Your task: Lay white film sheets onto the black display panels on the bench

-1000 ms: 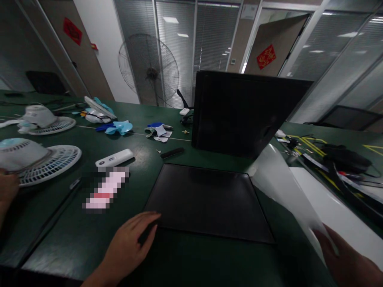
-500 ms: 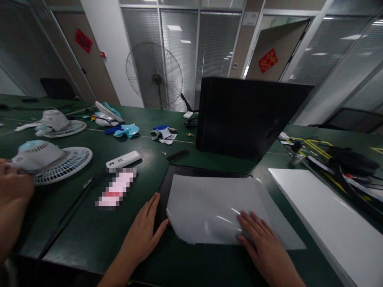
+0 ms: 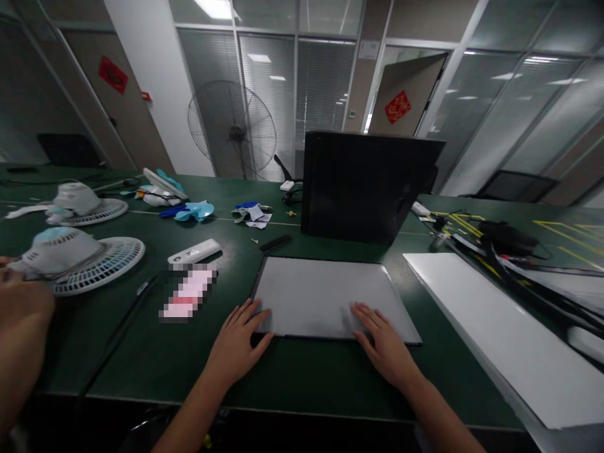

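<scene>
A pale grey sheet (image 3: 325,292) lies flat over a dark panel on the green table (image 3: 302,377) in front of me. My left hand (image 3: 238,340) rests open with its fingers spread at the sheet's near left corner. My right hand (image 3: 384,340) lies flat and open on the sheet's near right part. Both hands hold nothing.
A black upright panel (image 3: 365,185) stands behind the sheet. A stack of white sheets (image 3: 495,327) lies at the right, with cables (image 3: 509,242) beyond. Fan parts (image 3: 80,255), a white remote-like device (image 3: 194,251) and small scraps lie at the left. Another person's hand (image 3: 19,314) is at the far left.
The sheet, held up at the right by my right hand, has been laid down and flattened over the dark panel. My right hand now lies on it.
</scene>
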Tool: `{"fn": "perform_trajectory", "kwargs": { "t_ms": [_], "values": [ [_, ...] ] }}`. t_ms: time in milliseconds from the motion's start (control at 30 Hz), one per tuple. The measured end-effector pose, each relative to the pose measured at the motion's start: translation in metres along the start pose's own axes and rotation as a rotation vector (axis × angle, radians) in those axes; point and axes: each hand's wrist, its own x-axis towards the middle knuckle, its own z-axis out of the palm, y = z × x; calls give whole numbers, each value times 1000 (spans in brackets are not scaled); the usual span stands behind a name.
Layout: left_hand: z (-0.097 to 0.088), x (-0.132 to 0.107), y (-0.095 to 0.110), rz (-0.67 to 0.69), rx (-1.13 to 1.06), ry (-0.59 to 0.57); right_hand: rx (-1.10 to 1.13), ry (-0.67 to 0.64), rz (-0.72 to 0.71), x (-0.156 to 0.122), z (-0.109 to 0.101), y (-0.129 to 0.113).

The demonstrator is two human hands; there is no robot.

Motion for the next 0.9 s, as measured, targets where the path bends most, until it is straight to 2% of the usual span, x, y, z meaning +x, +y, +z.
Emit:
{"fn": "perform_trajectory", "kwargs": {
  "t_ms": [300, 733, 833, 900],
  "values": [
    [1, -2, 5, -110, 106, -43, 111, 106, -87, -5, 4, 4],
    [9, 0, 4, -124, 138, -101, 15, 278, -250, -14, 2, 0],
    [15, -1, -1, -106, 140, -79, 37, 329, -318, -12, -6, -11],
    [19, -2, -3, -94, 139, -72, 120, 388, -373, -14, -23, -32]
  ]
}}
